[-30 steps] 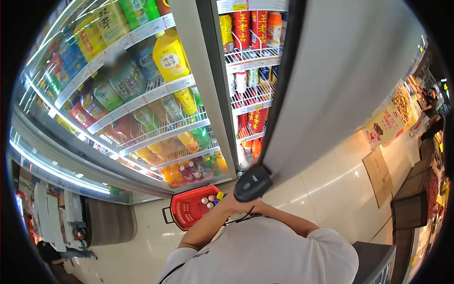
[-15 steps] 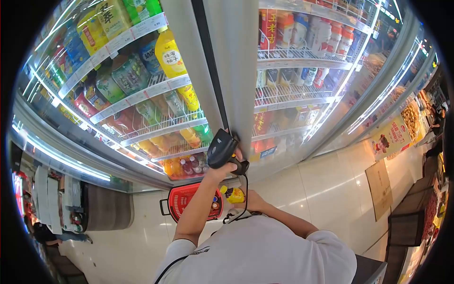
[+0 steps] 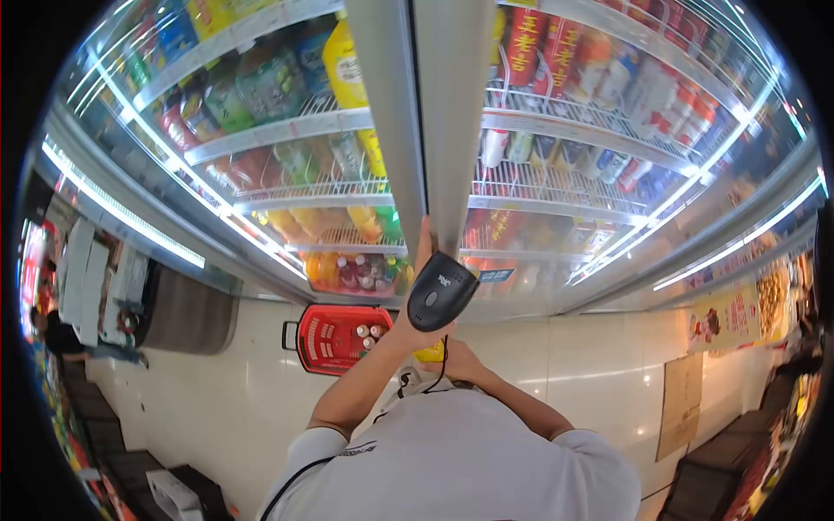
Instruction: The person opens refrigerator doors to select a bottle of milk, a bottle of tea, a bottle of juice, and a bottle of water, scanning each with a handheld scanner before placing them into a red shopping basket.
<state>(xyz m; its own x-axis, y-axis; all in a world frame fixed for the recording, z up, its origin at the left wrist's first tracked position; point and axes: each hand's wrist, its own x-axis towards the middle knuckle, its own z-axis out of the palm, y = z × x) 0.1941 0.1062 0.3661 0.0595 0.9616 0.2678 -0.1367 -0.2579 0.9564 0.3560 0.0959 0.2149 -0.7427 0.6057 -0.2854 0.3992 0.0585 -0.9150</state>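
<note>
A black handheld barcode scanner (image 3: 441, 293) is in front of the fridge door frame, its cord hanging down. My left hand (image 3: 408, 333) is closed around its handle, mostly hidden below the scanner's head. One finger reaches up past it, close to the door edge; contact cannot be made out. Lower and nearer my body, my right hand (image 3: 455, 361) grips a yellow bottle (image 3: 430, 352), largely covered by the scanner and my left hand. On the floor to the left stands a red shopping basket (image 3: 314, 340) with several small bottles (image 3: 372, 333) in it.
Two glass-door fridges full of drinks meet at a grey upright frame (image 3: 456, 113) in front of me. A dark rounded counter (image 3: 189, 300) stands at left, with a person (image 3: 65, 334) beyond. A cardboard sheet (image 3: 679, 406) is on the right.
The scanner has moved down and right in view, its head now facing up toward me. The yellow bottle has become mostly hidden. My view has shifted, bringing the right fridge further in.
</note>
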